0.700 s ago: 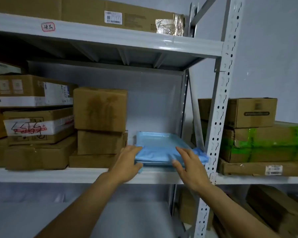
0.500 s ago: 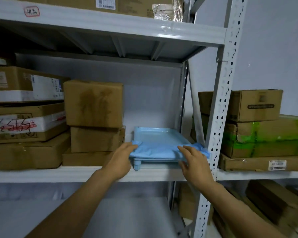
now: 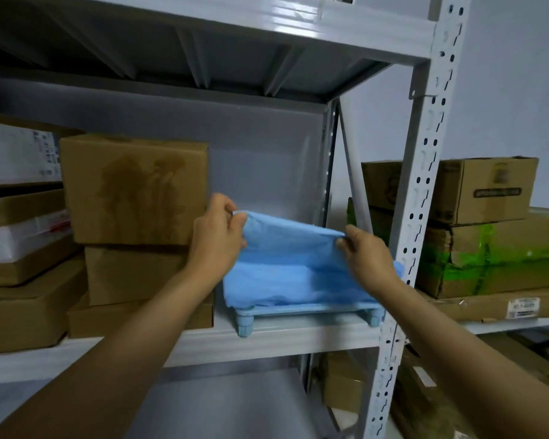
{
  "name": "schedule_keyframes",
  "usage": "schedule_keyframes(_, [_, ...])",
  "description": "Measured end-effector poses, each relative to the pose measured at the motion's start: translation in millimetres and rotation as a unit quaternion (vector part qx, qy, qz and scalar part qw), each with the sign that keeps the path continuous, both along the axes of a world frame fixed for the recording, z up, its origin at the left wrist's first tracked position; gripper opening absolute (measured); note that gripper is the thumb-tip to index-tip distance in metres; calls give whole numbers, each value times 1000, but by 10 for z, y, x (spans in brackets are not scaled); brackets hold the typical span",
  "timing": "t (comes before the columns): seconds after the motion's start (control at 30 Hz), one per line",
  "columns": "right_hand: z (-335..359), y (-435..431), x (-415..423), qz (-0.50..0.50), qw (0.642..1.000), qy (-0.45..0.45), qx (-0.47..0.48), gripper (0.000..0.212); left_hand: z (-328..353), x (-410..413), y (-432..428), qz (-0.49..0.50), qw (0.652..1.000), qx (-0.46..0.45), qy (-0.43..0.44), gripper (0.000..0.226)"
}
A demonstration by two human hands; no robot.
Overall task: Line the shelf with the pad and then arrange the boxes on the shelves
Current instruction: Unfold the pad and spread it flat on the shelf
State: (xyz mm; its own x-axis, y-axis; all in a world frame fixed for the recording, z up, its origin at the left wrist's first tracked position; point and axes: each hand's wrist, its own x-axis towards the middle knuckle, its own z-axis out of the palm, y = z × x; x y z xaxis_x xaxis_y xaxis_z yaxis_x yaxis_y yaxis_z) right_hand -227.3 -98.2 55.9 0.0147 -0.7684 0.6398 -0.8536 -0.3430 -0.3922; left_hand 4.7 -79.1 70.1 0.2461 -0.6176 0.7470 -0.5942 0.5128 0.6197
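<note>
Pad (image 3: 293,267) lifted off tray (image 3: 311,312), between stacked boxes (image 3: 133,188) and upright (image 3: 422,198). Left hand (image 3: 217,234) and right hand (image 3: 366,253) pinch its top edge.

Pad (image 3: 292,264) draped over a low footed tray (image 3: 311,312) at the right end of the middle shelf (image 3: 282,339), just left of the perforated upright (image 3: 422,198). Left hand (image 3: 217,239) and right hand (image 3: 366,258) pinched on the pad's raised near edge, one at each corner. Stack of three boxes (image 3: 133,191) directly left of the tray, touching the left hand's back; further boxes (image 3: 23,274) piled farther left. Right of the upright, on the neighbouring bay, more stacked boxes (image 3: 488,236). Upper shelf (image 3: 298,23) overhead.
</note>
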Motion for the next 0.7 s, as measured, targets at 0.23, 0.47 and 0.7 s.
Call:
schedule_keyframes(0.23, [646, -254, -90, 100, 990, -89, 45, 20, -50, -58, -25, -82, 987, -38, -130, 62])
schedule_keyframes(0.47, [630, -680, -83, 70, 991, -76, 87, 22, -378, -83, -200, -124, 850, 287, -424, 68])
schedule_keyframes(0.7, [305, -869, -116, -6, 979, 205, -2, 51, -380, -370, -293, -152, 873, 282, -366, 46])
